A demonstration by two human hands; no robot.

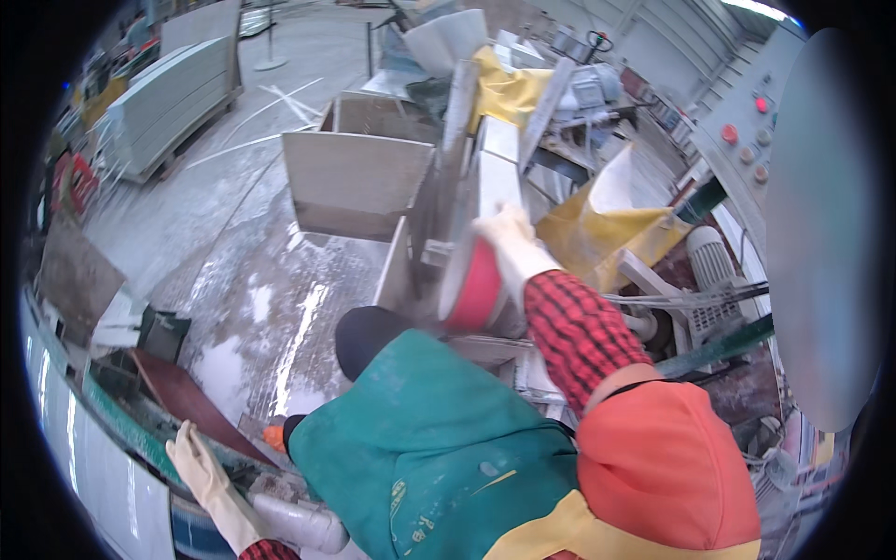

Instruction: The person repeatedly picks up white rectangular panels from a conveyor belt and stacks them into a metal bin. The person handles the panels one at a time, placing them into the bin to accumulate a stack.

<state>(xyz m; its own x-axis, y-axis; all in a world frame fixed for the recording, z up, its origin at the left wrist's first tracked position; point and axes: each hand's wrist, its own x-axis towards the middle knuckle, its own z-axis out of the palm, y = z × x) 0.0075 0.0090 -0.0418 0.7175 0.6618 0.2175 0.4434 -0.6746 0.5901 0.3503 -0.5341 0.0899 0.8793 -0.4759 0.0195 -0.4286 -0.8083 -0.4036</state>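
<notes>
My right hand [511, 245], in a cream rubber glove with a red checked sleeve and an orange cuff behind it, is closed on the rim of a red round bowl [474, 291]. It holds the bowl tilted beside upright grey stone slabs [495, 168] on a cutting machine. At the lower left my left hand [201, 467], gloved the same way, has its fingers stretched out and apart and holds nothing. It is next to a dark red board [191, 397] and a white slab edge [103, 467]. A green apron [429, 448] covers my front.
A large beige slab [355, 182] stands on the wet concrete floor [252, 289]. Yellow sheeting [597, 238] lies by the machine, and a motor [711, 261] and grey control panel with red buttons [747, 131] are at the right. Stacked white panels [173, 98] stand far left.
</notes>
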